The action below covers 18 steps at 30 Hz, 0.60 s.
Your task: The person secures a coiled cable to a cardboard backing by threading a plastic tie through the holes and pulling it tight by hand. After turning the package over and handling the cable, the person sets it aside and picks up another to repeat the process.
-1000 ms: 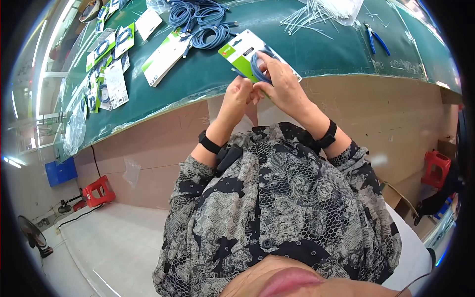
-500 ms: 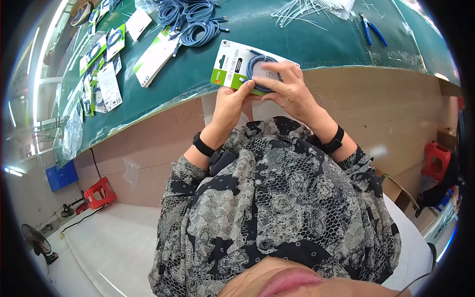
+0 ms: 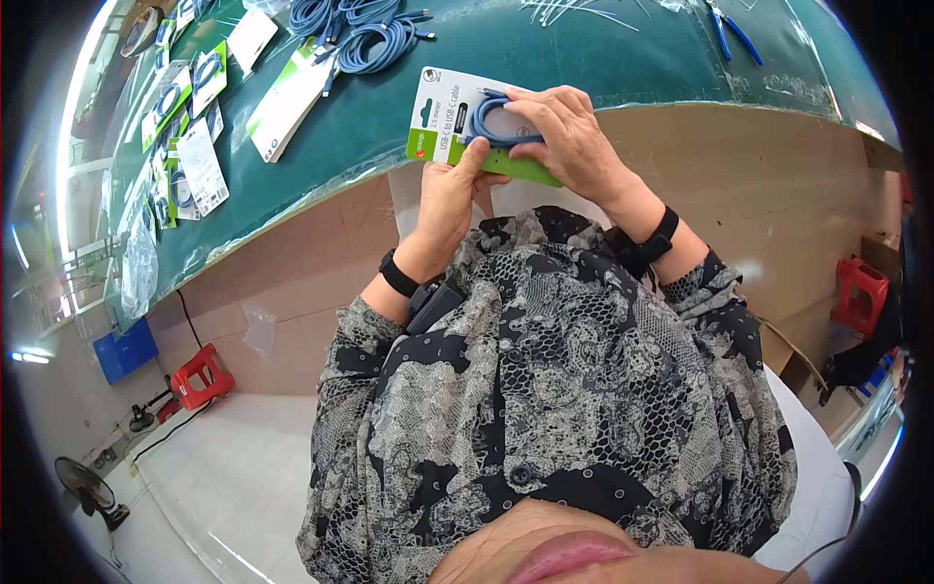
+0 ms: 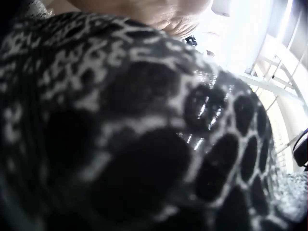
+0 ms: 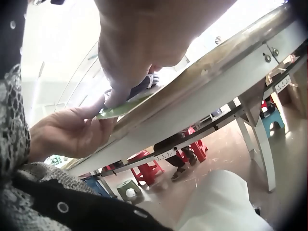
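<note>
In the head view a white and green card (image 3: 438, 124) printed "USB-C to USB-C cable" is held up at the table's front edge, a coiled blue cable (image 3: 481, 121) lying against its face. The left hand (image 3: 447, 202) pinches the card's lower edge, thumb on the front beside the coil. At the coil's right side the right hand (image 3: 582, 146) grips card and cable, fingers over the front. The right wrist view shows the left hand (image 5: 72, 132) at the green card edge (image 5: 126, 109) and the right hand (image 5: 139, 43) above it. Only patterned cloth fills most of the left wrist view.
On the green table (image 3: 623, 73) lie blue cable coils (image 3: 375, 47), a stack of cards (image 3: 286, 105), several carded cables at the left (image 3: 167, 98), white ties (image 3: 584, 12) and blue-handled cutters (image 3: 732, 34). A plastic bag (image 3: 140, 268) hangs at the left edge.
The card has turned from a slant to face the head camera. The left thumb has come onto its front, and the right fingers have shifted on the coil. The table items have slid left and up in view.
</note>
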Available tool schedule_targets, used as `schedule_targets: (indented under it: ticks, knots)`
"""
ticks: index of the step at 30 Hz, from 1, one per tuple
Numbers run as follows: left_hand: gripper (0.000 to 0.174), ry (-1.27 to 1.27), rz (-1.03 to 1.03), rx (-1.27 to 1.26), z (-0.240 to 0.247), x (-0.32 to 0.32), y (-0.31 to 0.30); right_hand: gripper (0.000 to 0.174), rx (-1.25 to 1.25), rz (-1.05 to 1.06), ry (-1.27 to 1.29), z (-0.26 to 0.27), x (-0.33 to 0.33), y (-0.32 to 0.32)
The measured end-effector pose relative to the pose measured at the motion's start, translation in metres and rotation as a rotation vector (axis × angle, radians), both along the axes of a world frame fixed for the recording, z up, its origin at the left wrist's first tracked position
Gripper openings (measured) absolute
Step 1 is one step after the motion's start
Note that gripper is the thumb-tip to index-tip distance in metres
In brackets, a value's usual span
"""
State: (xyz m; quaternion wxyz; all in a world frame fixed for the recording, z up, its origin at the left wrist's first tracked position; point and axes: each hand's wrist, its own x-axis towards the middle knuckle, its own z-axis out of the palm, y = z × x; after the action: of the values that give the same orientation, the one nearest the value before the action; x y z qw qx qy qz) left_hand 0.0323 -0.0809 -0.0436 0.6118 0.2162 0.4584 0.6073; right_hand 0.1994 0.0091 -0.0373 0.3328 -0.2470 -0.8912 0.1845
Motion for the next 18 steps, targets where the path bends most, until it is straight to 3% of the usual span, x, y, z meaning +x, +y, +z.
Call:
schedule_targets:
  ticks: [5,9,14,18]
  knots:
    - [0.022,-0.101,0.034,-0.028,-0.003,0.002,0.0,0.038,0.155,-0.157,0.034,0.012,-0.009,-0.019]
    - [0.021,-0.137,0.03,-0.026,0.004,0.005,-0.003,0.027,0.123,-0.098,0.084,0.006,-0.009,-0.023]
    - [0.024,-0.151,0.047,0.024,0.021,0.006,0.001,0.021,0.141,-0.075,0.159,0.003,-0.009,-0.015]
    - [0.027,-0.102,0.077,0.037,0.021,0.007,-0.001,0.024,0.218,-0.081,0.063,0.01,-0.006,-0.012]
